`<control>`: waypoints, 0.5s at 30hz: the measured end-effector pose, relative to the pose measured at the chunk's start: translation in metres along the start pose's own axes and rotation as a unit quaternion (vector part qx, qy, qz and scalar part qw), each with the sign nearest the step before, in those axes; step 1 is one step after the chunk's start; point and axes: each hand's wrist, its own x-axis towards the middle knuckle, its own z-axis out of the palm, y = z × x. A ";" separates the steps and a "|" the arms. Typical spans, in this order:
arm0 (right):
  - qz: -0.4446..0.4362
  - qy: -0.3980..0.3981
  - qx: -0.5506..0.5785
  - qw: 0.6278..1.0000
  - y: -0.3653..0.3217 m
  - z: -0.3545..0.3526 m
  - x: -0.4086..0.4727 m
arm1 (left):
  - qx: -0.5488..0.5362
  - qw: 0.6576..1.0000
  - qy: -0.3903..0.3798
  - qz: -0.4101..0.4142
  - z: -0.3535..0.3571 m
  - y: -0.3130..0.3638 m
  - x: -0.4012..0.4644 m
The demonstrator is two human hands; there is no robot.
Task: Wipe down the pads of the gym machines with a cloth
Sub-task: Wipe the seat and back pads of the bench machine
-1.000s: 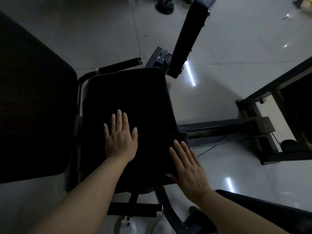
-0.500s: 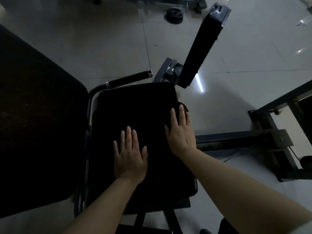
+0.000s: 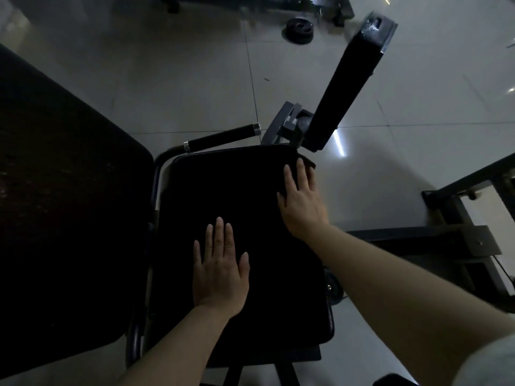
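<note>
A black seat pad [image 3: 231,190] fills the middle of the head view. My left hand [image 3: 220,270] lies flat on its near half, fingers straight and pointing away from me. My right hand [image 3: 302,201] lies flat at the pad's far right edge, fingers straight. A corner of a dark cloth [image 3: 310,163] shows just past those fingertips, under the hand. The rest of the cloth is hidden or lost against the dark pad.
A large black back pad [image 3: 61,207] stands at the left. A narrow black pad [image 3: 349,82] on a grey bracket rises beyond the seat, beside a black handle [image 3: 223,136]. A weight plate [image 3: 297,30] lies on the tiled floor. Metal frame beams [image 3: 459,240] sit at the right.
My right hand has slid from the seat pad's near right edge forward to its far right corner. My left hand has stayed flat on the pad.
</note>
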 end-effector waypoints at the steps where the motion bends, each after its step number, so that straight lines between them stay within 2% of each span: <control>1: -0.004 -0.005 -0.005 1.000 0.000 0.002 -0.016 | -0.004 1.000 -0.002 0.001 0.000 0.000 0.000; 4: 0.001 -0.017 -0.033 0.999 0.002 0.015 -0.066 | -0.006 1.000 -0.013 0.004 -0.004 0.001 0.001; 10: -0.002 0.015 -0.127 0.992 0.007 0.063 -0.175 | -0.011 0.999 -0.034 0.013 -0.009 0.000 -0.001; 15: 0.019 0.019 -0.110 0.994 0.005 0.065 -0.167 | -0.023 0.999 -0.026 0.021 -0.008 -0.001 -0.002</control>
